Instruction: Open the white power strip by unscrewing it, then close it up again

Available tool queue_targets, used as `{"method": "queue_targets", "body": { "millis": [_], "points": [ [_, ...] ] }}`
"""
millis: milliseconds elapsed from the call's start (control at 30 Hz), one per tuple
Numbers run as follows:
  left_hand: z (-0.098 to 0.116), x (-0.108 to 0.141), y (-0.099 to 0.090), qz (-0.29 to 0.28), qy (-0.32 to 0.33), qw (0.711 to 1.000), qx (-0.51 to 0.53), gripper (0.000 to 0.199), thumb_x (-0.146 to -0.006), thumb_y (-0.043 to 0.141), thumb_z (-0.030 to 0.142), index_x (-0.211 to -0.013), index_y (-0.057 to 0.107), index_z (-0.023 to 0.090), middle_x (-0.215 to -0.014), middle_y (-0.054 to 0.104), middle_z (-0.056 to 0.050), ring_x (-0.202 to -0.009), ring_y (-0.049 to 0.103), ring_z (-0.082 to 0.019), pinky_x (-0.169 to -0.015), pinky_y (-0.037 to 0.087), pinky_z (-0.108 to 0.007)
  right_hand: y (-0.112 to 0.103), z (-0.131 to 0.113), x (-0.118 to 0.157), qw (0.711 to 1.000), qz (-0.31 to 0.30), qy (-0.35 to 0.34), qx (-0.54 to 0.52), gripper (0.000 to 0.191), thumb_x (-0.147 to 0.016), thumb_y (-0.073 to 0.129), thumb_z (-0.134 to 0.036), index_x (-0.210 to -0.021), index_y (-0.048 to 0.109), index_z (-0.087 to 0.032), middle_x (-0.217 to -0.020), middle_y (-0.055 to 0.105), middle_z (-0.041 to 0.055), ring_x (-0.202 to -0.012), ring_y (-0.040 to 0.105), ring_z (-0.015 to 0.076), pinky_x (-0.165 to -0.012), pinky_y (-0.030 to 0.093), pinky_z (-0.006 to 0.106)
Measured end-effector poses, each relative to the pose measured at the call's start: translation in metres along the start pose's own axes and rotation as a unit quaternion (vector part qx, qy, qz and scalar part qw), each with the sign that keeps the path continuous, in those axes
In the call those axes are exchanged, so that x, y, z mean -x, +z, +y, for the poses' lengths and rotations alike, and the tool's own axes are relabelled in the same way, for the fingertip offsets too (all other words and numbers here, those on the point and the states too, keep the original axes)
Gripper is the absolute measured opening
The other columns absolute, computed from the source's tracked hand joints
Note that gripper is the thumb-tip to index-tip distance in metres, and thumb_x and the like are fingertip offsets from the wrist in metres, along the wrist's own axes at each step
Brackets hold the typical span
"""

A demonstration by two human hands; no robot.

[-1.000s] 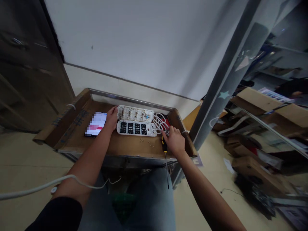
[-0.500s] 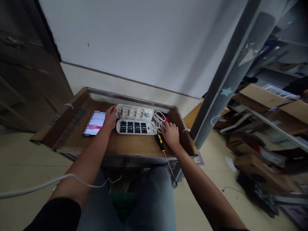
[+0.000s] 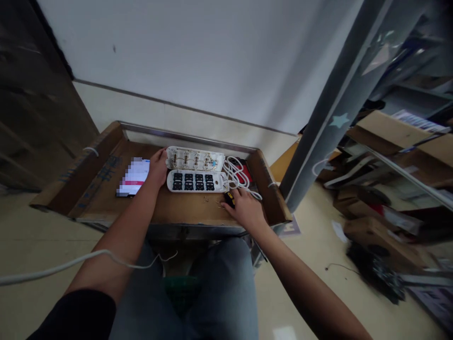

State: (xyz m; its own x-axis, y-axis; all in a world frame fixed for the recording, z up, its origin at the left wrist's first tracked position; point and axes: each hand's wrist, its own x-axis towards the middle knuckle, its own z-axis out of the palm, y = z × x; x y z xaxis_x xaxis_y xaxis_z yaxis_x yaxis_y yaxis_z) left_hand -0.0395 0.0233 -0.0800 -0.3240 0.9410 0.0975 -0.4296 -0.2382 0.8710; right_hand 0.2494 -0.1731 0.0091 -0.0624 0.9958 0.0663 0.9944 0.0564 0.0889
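Note:
An opened white power strip lies as two halves on a cardboard-lined tray. The far half [image 3: 194, 159] shows metal contact strips inside; the near half [image 3: 196, 181] carries rows of black socket inserts. My left hand [image 3: 158, 169] grips the left end of the far half, its fingertips partly hidden. My right hand [image 3: 248, 208] is closed around the black and yellow handle of a screwdriver [image 3: 230, 199], thumb on one side and fingers on the other. A coiled white cord [image 3: 234, 171] lies just beyond that hand. Several small screws [image 3: 206, 199] are scattered in front of the strip.
A lit phone [image 3: 136, 175] lies left of my left hand. Something red and black [image 3: 244, 172] sits under the cord. The tray's raised cardboard sides [image 3: 271, 186] and a metal post [image 3: 318, 108] bound the right. A white cable [image 3: 88, 257] crosses over my left forearm.
My right hand has moved from the cord onto the screwdriver handle and closed on it. The cord's end now shows past that hand. My left hand stays at the strip.

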Motion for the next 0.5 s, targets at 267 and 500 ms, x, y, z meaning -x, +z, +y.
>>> {"method": "queue_targets", "body": {
  "millis": [267, 500],
  "points": [
    [-0.001, -0.002, -0.001, 0.0, 0.004, 1.0, 0.006, 0.051, -0.069, 0.087, 0.052, -0.102, 0.074, 0.016, -0.095, 0.079, -0.006, -0.098, 0.075, -0.023, -0.092, 0.06, -0.036, -0.054, 0.017, 0.036, 0.998, 0.062, -0.029, -0.009, 0.026, -0.099, 0.061, -0.04, -0.109, 0.067, -0.017, -0.107, 0.072, 0.0098, -0.081, 0.072, 0.0207, -0.066, 0.053, 0.031],
    [-0.004, -0.004, -0.003, -0.006, 0.002, 1.0, 0.018, 0.046, -0.075, 0.086, 0.05, -0.103, 0.072, 0.017, -0.097, 0.078, -0.007, -0.1, 0.075, -0.023, -0.092, 0.061, -0.037, -0.078, 0.034, 0.138, 0.871, 0.448, -0.183, -0.086, 0.046, -0.081, 0.088, -0.015, -0.123, 0.068, -0.016, -0.093, 0.071, 0.004, -0.079, 0.07, 0.0139, -0.078, 0.063, 0.025]
  ]
}}
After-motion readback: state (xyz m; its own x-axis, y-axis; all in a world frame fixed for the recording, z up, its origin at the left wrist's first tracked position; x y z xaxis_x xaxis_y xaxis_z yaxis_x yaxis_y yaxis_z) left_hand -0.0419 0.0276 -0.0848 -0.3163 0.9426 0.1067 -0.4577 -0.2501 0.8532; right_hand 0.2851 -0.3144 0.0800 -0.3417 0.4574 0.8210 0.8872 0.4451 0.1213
